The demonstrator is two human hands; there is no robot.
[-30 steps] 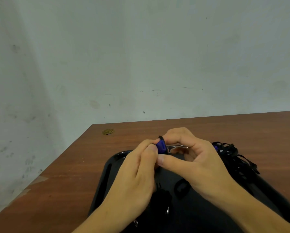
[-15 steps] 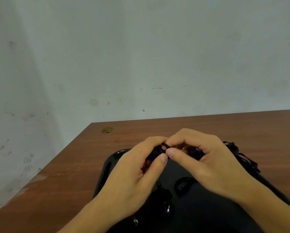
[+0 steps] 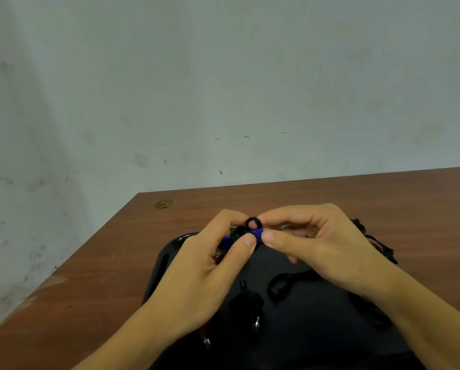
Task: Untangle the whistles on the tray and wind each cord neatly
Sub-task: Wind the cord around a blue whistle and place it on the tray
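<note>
Head view: both hands raised just above the black tray (image 3: pixel 167 265) on the brown desk (image 3: pixel 103 263). Left hand (image 3: pixel 205 273) and right hand (image 3: pixel 322 249) pinch a blue whistle (image 3: pixel 255 234) together, thumbs nearly touching; a black cord loop (image 3: pixel 253 223) stands above it. Loose cord (image 3: pixel 279 285) on the tray; tangled cords (image 3: pixel 378 244) at its right edge.
</note>
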